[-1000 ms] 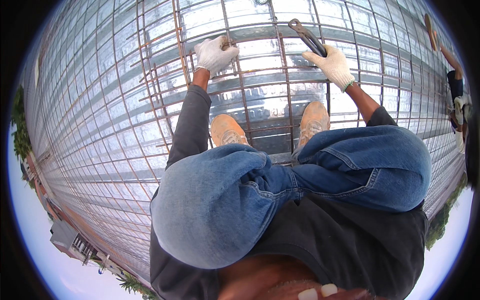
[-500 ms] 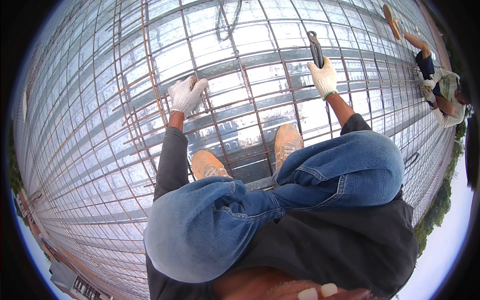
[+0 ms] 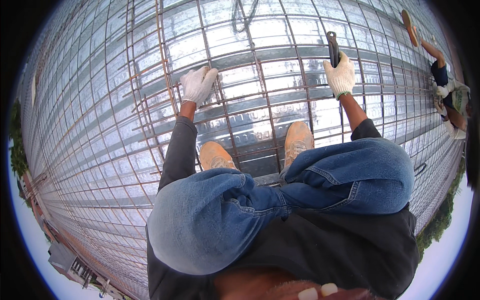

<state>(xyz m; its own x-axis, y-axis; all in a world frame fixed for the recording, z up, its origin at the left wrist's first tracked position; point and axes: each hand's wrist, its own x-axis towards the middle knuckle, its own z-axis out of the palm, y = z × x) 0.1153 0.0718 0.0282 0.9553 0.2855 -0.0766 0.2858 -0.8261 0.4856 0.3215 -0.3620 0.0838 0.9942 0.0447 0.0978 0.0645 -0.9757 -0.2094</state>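
Observation:
My left hand point(image 3: 198, 85), in a whitish knit glove, is closed with thumb and fingers pressed together over a crossing of the steel rebar mesh point(image 3: 265, 91). Whatever it pinches is hidden. In my right hand point(image 3: 341, 75), also gloved, with a green cuff edge, is a pair of dark end-cutting pincers point(image 3: 332, 46). Their head points away from me, above the mesh, and the fingers wrap round the handles. The two hands are well apart, beyond my shoes.
Shiny corrugated metal decking point(image 3: 245, 132) lies beneath the bars. A loop of thin tie wire point(image 3: 244, 19) rests on the mesh ahead. My tan shoes point(image 3: 299, 140) stand among the bars. Another person point(image 3: 442, 75) works at the far right. Several bars run close together at left.
The view has shifted, so mesh, wire loop and hands all appear farther right and slightly higher. My right hand still holds the pincers; my left hand stays closed at the mesh.

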